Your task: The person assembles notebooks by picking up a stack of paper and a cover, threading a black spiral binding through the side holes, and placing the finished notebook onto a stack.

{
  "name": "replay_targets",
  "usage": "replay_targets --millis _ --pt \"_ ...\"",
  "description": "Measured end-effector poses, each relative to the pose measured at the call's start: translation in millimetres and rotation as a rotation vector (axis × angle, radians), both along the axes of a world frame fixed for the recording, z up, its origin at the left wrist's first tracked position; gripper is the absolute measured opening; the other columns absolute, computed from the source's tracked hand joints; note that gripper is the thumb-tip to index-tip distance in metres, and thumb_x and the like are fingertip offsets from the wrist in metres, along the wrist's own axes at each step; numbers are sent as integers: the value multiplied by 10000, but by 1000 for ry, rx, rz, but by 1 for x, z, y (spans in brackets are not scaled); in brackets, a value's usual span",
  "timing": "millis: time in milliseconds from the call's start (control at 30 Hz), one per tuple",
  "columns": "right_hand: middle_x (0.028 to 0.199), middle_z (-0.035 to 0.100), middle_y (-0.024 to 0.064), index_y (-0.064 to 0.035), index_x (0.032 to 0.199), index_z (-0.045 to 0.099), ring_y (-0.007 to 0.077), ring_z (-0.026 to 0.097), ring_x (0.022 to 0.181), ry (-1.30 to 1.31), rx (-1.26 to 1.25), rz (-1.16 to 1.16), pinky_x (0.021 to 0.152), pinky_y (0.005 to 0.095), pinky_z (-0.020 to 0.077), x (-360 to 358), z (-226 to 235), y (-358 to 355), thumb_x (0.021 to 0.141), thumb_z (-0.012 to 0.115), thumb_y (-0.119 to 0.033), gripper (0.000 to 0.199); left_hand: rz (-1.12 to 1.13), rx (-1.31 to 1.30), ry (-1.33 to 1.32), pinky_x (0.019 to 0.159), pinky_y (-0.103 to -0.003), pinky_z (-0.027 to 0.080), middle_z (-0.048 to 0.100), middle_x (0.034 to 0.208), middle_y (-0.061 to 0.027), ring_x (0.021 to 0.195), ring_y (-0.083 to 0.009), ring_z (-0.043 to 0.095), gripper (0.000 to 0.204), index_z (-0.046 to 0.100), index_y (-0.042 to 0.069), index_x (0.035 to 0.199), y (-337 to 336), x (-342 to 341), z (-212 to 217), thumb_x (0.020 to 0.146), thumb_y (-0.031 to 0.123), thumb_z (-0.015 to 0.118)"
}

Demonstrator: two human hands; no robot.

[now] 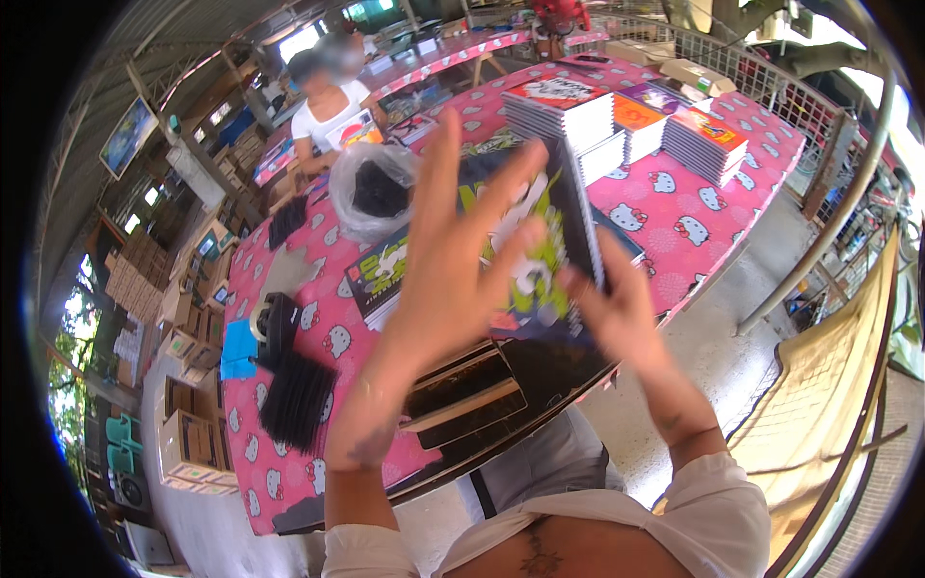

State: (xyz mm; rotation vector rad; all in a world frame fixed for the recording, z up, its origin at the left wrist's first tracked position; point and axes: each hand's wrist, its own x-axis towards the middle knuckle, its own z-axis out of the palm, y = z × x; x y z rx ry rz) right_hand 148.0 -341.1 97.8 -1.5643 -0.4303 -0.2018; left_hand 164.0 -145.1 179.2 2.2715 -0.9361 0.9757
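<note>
A dark spiral notebook (557,207) with green lettering is tilted up in front of me. My right hand (621,303) grips its right side near the coil, with the thumb over the cover. My left hand (448,275) is raised over the cover, its fingers spread and slightly blurred; whether it touches the cover I cannot tell. Similar dark notebooks (371,279) lie on the table, left of and partly behind my left hand. A bundle of black plastic coils (297,403) sits left of my left forearm. Near the table's front edge is a dark board with wooden strips (467,400).
A clear plastic bag (352,217) with black contents stands beyond my left hand. Nearby are a tape dispenser (277,323) and a blue sheet (239,352). Stacked notebooks (706,154) stand at the far right. Another person (328,120) sits across the pink table (689,270).
</note>
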Motion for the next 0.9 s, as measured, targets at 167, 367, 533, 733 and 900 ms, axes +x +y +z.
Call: replay_targets --millis 167,367,533,733,900 --pt "1175 712 114 42 1501 458 119 679 975 142 162 272 833 264 562 119 3 -66 966 689 -87 597 -14 -58 217 881 -397 486 612 1048 -154 966 -313 609 429 685 141 1358 -1 153 -47 977 339 698" --pt "1221 681 159 -36 1445 550 293 663 1121 -107 -765 -59 984 465 517 189 -73 -111 899 759 -315 647 143 98 243 899 -416 490 611 1048 -162 983 -346 604 404 735 139 1260 -25 216 -158 932 374 724" --pt "1504 517 169 -70 1446 551 341 477 1410 -468 -969 -597 1157 608 332 86 -67 -27 882 746 -464 715 244 -11 133 965 -455 466 646 1092 -158 1062 -352 603 394 715 106 1249 -10 204 -168 939 349 722" --pt "1494 561 110 -55 1404 594 278 479 1433 -555 -950 -472 1195 576 295 52 -122 3 960 660 -404 569 239 17 31 887 -401 523 693 1076 -157 992 -329 670 293 738 44 1157 107 155 -127 915 207 764" --pt "1438 607 117 -51 1357 632 289 518 1394 -578 -915 -486 1174 584 322 53 -122 4 959 660 -372 512 429 214 343 866 -462 536 685 1055 -162 987 -375 663 264 727 36 1121 190 72 -174 882 142 762"
